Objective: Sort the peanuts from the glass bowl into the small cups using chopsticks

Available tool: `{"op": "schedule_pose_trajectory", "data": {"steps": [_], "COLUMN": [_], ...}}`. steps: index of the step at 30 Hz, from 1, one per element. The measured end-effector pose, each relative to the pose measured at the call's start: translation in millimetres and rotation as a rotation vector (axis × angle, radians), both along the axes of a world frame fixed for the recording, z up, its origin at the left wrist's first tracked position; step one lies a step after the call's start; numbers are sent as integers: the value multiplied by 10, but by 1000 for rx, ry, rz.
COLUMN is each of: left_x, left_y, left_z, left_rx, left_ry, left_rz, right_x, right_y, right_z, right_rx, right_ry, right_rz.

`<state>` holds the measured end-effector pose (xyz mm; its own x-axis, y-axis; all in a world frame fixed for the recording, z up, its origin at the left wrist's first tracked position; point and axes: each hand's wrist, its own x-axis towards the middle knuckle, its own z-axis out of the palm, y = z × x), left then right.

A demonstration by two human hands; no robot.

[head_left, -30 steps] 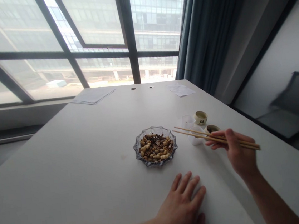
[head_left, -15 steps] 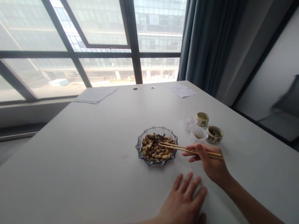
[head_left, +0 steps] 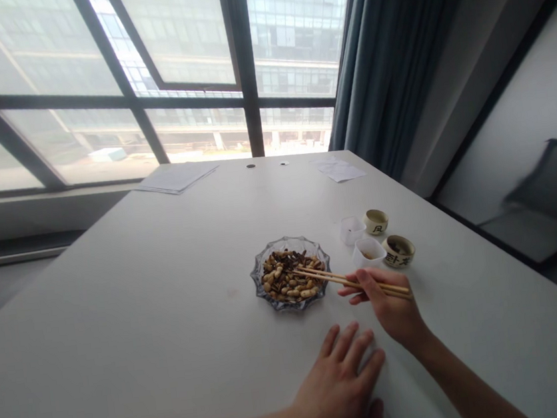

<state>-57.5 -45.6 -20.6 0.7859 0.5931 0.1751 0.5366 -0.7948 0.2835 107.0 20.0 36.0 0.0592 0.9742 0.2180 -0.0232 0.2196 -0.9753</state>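
A pair of wooden chopsticks (head_left: 340,277) is held by my right hand (head_left: 387,304), fingers closed around them. Their tips reach over the right rim of a scalloped glass bowl (head_left: 297,305) and end among its contents. Inside lie pale peanuts in shells (head_left: 294,293) at the front and small dark brown pieces (head_left: 284,259) toward the back. Whether the tips pinch a piece is too small to tell. My left hand (head_left: 340,376) rests flat on the white table, fingers spread, in front of the bowl and touching neither it nor the chopsticks.
Right of the bowl stand two translucent plastic cups, a nearer one (head_left: 368,252) and a farther one (head_left: 351,230). Two cream cups with dark characters, one nearer (head_left: 398,251) and one farther (head_left: 376,221), are beside them. Papers lie at the far left (head_left: 177,177) and far right (head_left: 340,168).
My right hand and the chopsticks have shifted slightly left, with the tips a little deeper over the bowl. My left hand stays in place on the table.
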Motion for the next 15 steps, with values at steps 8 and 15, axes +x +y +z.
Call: {"op": "schedule_pose_trajectory", "data": {"steps": [8, 15], "left_x": [1, 6], "left_y": [-3, -4], "left_z": [-19, -10], "left_rx": [1, 1], "left_ry": [-15, -28], "left_rz": [1, 1], "right_x": [-36, -23], "right_y": [18, 7], "right_z": [-38, -65], "right_rx": [38, 61], "right_ry": [36, -25], "right_rz": [-65, 6]}}
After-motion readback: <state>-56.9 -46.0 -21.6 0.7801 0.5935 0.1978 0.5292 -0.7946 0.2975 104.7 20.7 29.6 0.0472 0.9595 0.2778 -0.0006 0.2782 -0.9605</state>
